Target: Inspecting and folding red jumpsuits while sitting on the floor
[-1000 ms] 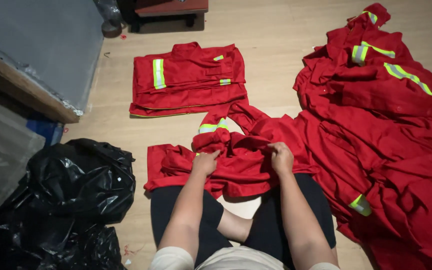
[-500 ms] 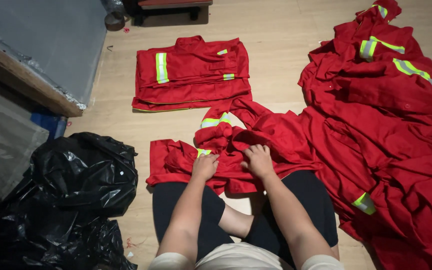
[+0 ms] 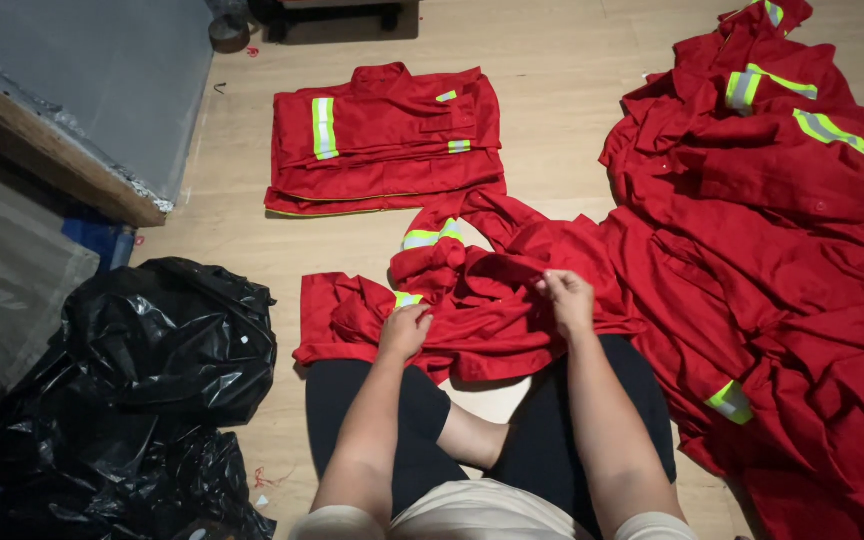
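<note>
No labels, signs, screens; crumpled black plastic bags on floor, lower left

Folded garments ahead, crumpled garment on lap, bags left, garment pile right

Single head-worn view, steeply downward and close over the floor, perhaps tilted slightly forward.

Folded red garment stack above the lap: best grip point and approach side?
Probably take the folded red garment stack by its long near edge, coming from the person's side with both hands spread apart. It lies flat and squared on the wooden floor, and that edge has bare floor beside it.
</note>
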